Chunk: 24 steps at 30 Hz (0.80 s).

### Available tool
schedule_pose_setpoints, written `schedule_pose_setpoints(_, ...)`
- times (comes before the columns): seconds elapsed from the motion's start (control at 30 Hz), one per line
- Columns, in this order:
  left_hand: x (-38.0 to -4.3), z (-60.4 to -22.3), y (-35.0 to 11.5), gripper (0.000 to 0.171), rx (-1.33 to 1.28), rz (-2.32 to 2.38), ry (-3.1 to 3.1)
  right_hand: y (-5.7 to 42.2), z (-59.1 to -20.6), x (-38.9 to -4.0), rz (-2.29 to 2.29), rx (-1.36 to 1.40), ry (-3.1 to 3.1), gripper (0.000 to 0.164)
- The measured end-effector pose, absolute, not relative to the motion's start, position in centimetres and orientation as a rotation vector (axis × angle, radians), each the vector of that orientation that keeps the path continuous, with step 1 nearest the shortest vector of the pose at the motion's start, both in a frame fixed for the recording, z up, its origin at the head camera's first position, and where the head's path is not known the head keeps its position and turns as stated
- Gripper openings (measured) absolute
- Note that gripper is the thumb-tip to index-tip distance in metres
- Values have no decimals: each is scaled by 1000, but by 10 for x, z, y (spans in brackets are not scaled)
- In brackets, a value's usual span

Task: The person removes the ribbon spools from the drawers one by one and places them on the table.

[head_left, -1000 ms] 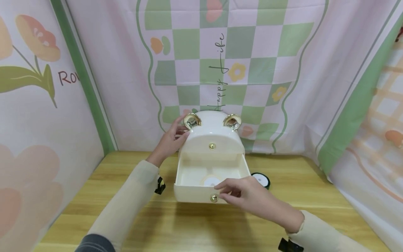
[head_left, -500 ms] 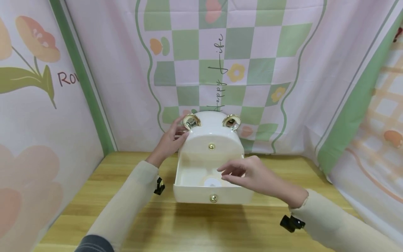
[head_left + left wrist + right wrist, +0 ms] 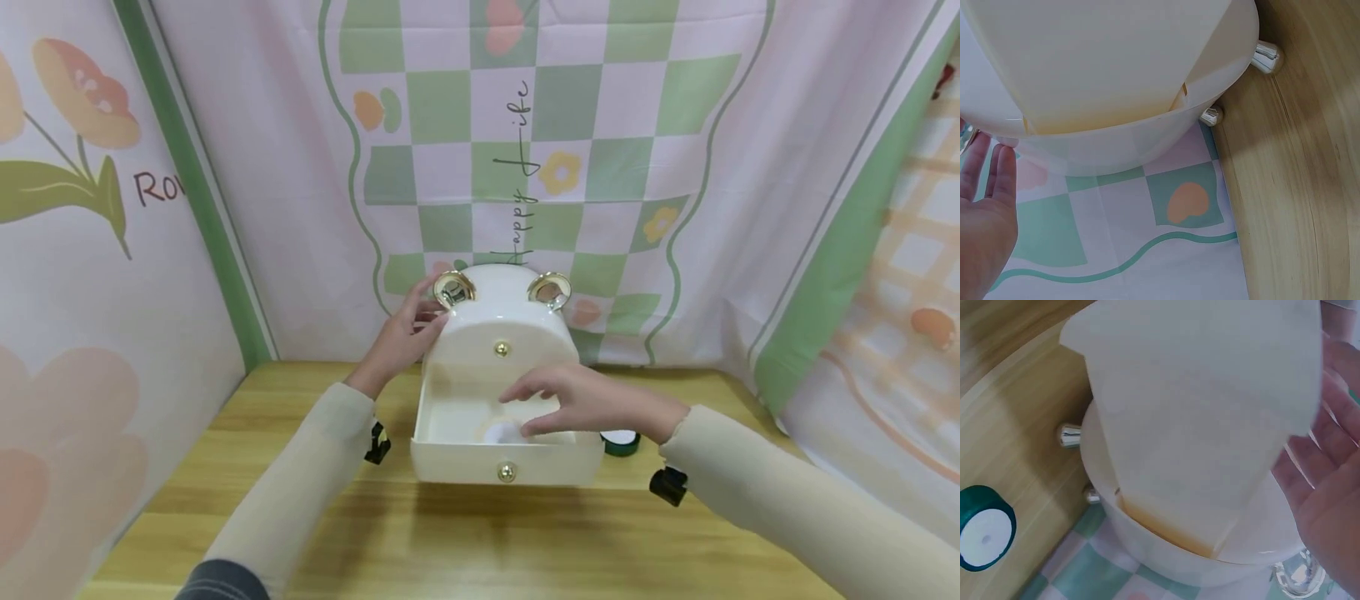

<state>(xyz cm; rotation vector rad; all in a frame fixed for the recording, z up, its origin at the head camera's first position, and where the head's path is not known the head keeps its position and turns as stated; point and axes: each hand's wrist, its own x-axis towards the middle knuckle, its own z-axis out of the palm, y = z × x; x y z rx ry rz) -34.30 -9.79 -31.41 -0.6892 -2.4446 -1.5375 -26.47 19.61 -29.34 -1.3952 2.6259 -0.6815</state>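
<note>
A white cabinet (image 3: 498, 287) with gold-rimmed ears stands at the back of the table, its lower drawer (image 3: 465, 463) pulled out toward me. My left hand (image 3: 403, 336) rests against the cabinet's left side, just below the ear, fingers loosely extended. Over the drawer's right part hovers my right hand (image 3: 581, 400), thumb and fingers apart. Just left of its thumb, a round white-centred roll with a pale peach edge (image 3: 498, 432) lies on the drawer floor, partly hidden by the front panel. Between the fingers of my right hand nothing shows.
A dark green ribbon spool (image 3: 985, 534) with a white face sits on the wooden table (image 3: 480, 550), right of the drawer. Gold knobs mark the upper drawer (image 3: 465, 337) and the open one. A patterned curtain (image 3: 690, 308) hangs close behind the cabinet.
My right hand has left the lower drawer's knob, risen over the front panel and reached in above the drawer, its thumb and fingers spreading. The left hand stays on the cabinet.
</note>
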Motion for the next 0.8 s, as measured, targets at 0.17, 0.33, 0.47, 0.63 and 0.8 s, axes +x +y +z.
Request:
schedule_pose_setpoints(0.17, -342, -314, -98, 66, -694, -1539, -2438, 193, -303, -274, -589, -1347, 2566, 45)
schedule_pose_setpoints(0.33, -343, -314, -98, 66, -699, -1533, -2440, 189, -308, -279, -441, -1407, 2544, 45)
schedule_pose_setpoints(0.47, -343, -314, -98, 66, -688, -1537, -2442, 186, -309, -283, -336, -1460, 2515, 53)
schedule_pose_setpoints(0.63, -343, -314, -98, 66, -695, -1543, -2437, 181, -314, -286, -289, -1402, 2472, 62)
schedule_pose_setpoints(0.8, -342, -314, -98, 66, -700, -1549, -2440, 176, -321, -288, -217, -1466, 2438, 55)
